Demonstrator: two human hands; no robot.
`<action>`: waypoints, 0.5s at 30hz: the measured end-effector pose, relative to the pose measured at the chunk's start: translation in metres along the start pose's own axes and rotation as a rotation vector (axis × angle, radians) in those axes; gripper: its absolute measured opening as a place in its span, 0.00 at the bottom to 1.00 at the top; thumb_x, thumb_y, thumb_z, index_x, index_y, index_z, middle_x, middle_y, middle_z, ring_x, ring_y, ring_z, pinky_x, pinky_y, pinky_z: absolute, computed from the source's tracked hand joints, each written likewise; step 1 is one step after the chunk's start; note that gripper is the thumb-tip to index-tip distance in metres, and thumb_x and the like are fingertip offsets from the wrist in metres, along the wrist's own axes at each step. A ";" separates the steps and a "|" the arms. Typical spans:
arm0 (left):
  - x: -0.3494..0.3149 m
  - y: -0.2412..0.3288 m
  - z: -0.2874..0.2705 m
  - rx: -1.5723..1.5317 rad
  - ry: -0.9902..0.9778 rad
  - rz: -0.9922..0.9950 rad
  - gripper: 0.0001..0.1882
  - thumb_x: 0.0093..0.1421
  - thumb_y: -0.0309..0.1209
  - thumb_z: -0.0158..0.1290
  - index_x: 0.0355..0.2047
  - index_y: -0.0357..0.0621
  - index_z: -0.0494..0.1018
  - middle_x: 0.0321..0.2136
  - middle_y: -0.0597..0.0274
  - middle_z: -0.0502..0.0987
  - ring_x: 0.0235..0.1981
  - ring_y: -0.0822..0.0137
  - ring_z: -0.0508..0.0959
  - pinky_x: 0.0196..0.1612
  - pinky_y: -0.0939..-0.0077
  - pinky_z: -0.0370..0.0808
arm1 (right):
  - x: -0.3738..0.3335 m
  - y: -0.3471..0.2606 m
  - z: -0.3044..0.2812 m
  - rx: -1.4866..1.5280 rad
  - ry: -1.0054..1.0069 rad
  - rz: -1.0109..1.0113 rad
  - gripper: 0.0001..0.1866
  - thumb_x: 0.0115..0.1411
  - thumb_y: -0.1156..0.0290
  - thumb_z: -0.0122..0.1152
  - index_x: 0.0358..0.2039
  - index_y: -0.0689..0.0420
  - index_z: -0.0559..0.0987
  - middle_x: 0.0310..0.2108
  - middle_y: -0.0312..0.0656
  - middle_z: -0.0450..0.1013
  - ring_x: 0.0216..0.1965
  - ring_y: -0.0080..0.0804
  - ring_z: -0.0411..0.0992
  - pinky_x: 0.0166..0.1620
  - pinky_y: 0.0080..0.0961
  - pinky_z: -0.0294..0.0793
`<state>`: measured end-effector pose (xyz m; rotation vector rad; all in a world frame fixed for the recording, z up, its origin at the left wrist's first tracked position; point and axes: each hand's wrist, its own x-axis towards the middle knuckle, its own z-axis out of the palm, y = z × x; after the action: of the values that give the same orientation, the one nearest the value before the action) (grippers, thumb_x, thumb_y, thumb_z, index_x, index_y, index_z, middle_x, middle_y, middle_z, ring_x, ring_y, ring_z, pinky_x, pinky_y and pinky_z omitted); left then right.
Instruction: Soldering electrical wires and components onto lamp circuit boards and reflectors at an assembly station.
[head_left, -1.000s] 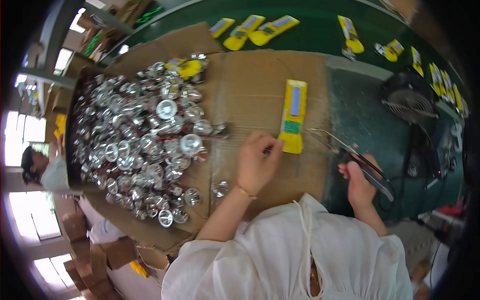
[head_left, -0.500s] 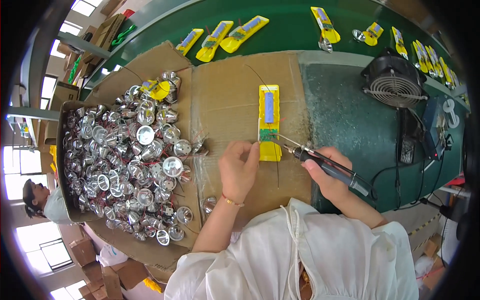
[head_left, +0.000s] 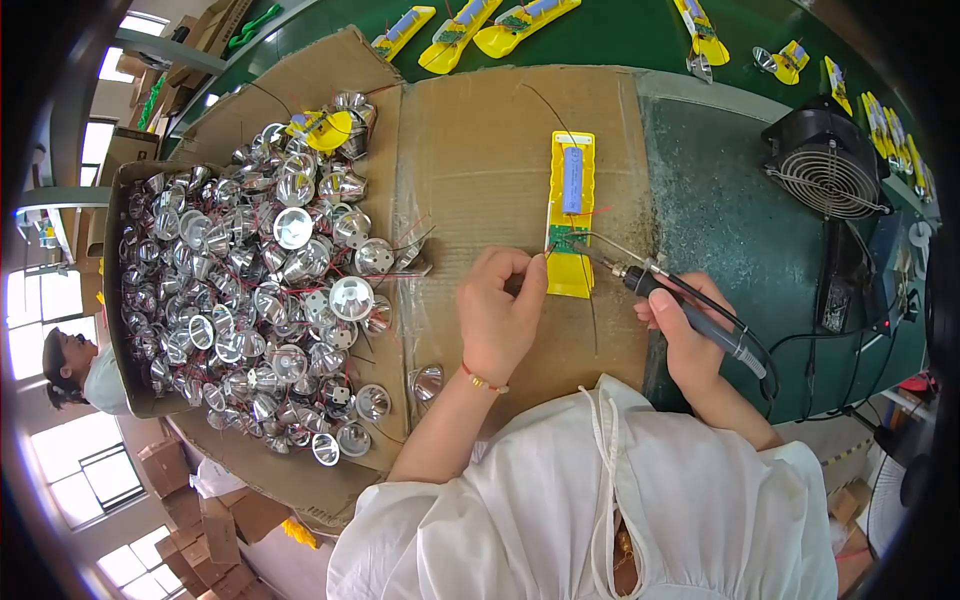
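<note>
Many silver reflector cups (head_left: 250,300) are heaped on the left half of a cardboard sheet (head_left: 480,150), red wires tangled among them. A black fan (head_left: 825,175) is seen far right on the green table (head_left: 640,35). Near the sheet's middle a yellow housing (head_left: 572,215) with a blue cell is laid lengthwise. A thin wire is pinched by the left hand (head_left: 500,315) just beside its near end. A soldering iron (head_left: 690,315) is gripped by the right hand (head_left: 685,340), tip brought to the housing.
</note>
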<state>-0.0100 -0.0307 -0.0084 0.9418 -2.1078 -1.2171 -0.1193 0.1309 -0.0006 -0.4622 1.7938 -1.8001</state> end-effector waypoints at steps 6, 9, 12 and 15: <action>-0.001 0.000 0.000 -0.009 -0.012 -0.037 0.06 0.52 0.26 0.54 0.23 0.35 0.72 0.23 0.57 0.73 0.20 0.67 0.72 0.23 0.78 0.68 | -0.006 -0.003 -0.008 0.097 0.037 -0.070 0.08 0.54 0.75 0.59 0.32 0.66 0.72 0.25 0.44 0.75 0.27 0.25 0.74 0.31 0.18 0.74; 0.000 -0.004 -0.001 0.016 -0.019 -0.021 0.06 0.52 0.26 0.55 0.23 0.35 0.72 0.23 0.57 0.73 0.20 0.68 0.73 0.24 0.79 0.69 | -0.007 -0.002 -0.012 0.045 0.025 -0.081 0.08 0.54 0.76 0.58 0.32 0.65 0.71 0.25 0.45 0.75 0.27 0.24 0.74 0.32 0.19 0.73; -0.003 -0.005 -0.001 -0.063 0.038 -0.034 0.05 0.52 0.25 0.55 0.23 0.35 0.73 0.25 0.57 0.73 0.22 0.70 0.73 0.24 0.80 0.69 | -0.008 -0.002 -0.014 0.021 0.001 -0.102 0.08 0.54 0.75 0.58 0.32 0.65 0.72 0.25 0.44 0.75 0.27 0.23 0.73 0.31 0.19 0.73; -0.002 0.000 -0.004 -0.113 0.024 0.007 0.05 0.52 0.24 0.56 0.24 0.34 0.73 0.28 0.58 0.73 0.23 0.72 0.73 0.24 0.81 0.69 | -0.008 0.000 -0.016 -0.048 -0.010 -0.138 0.08 0.54 0.74 0.57 0.32 0.65 0.72 0.25 0.45 0.74 0.26 0.25 0.73 0.30 0.20 0.73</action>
<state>-0.0059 -0.0311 -0.0074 0.8936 -1.9995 -1.3011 -0.1224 0.1487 -0.0006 -0.6261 1.8420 -1.8453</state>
